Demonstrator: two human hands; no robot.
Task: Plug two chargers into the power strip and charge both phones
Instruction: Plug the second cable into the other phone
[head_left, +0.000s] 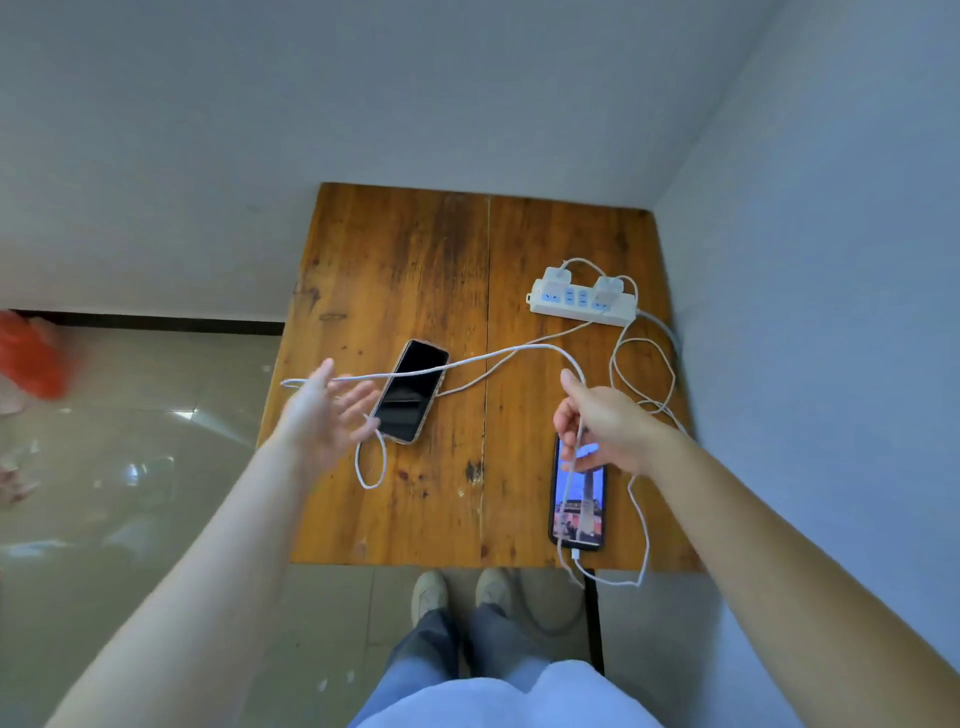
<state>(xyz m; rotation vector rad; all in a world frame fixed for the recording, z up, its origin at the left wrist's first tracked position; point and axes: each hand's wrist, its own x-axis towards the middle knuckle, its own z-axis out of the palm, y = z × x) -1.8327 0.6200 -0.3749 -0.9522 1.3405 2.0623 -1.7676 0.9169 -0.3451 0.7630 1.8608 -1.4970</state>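
Observation:
A white power strip (582, 301) lies at the back right of the wooden table (395, 260) with two white chargers (556, 274) plugged into it. A phone with a dark screen (410, 391) lies left of centre, and a white cable (498, 354) runs across it. A second phone (579, 499) with a lit screen lies near the front right edge, a cable plugged into its bottom end. My right hand (602, 426) hovers over that phone's top and pinches a white cable. My left hand (327, 410) is spread open beside the dark phone, touching the cable loop.
Walls close off the table at the back and right. A tiled floor lies to the left, with a red object (31, 358) at the far left edge. My shoes (462, 592) stand at the table's front edge. Loose cable loops (644, 374) lie at the right.

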